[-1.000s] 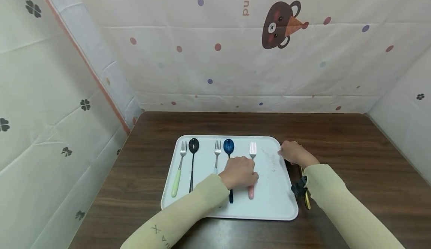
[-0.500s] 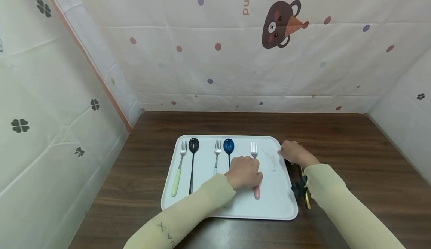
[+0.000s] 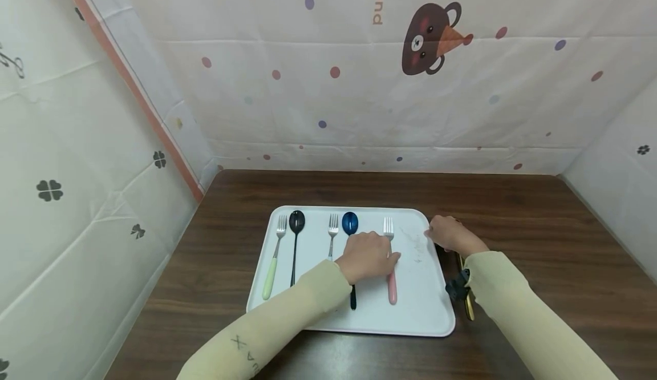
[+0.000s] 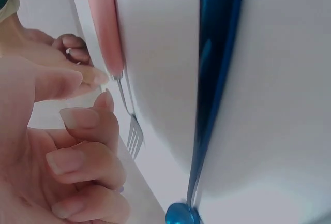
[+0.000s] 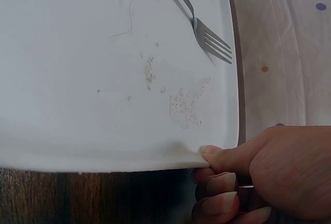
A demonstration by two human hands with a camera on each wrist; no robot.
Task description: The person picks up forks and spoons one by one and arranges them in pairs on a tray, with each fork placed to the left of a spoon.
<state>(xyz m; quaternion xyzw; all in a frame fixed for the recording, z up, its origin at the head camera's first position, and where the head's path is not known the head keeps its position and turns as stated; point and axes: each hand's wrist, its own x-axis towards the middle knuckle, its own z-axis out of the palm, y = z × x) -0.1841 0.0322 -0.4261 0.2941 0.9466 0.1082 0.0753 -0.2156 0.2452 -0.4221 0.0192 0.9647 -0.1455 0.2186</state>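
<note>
A white tray [image 3: 418, 306] lies on the dark wooden table [image 3: 539, 243]. In a row on it are a green-handled fork [image 3: 270, 271], a black spoon [image 3: 296, 223], a blue-handled fork [image 3: 332, 229], a blue spoon [image 3: 350, 223] and a pink-handled fork [image 3: 392, 288]. My left hand [image 3: 366, 257] rests on the tray, one fingertip touching the pink-handled fork [image 4: 103, 22] where handle meets metal; the blue spoon [image 4: 217, 53] runs beside it. My right hand [image 3: 449, 234] grips the tray's right rim [image 5: 155, 159], thumb [image 5: 227, 154] on top, fingers curled beside it.
A gold utensil [image 3: 469, 306] lies on the table just right of the tray, partly under my right forearm. Patterned cloth walls [image 3: 359, 83] close in the back and both sides. Bare table shows behind and to the right of the tray.
The left hand has slid the pink-handled fork a little to the right, away from the blue spoon. The right hand has stayed on the tray's rim.
</note>
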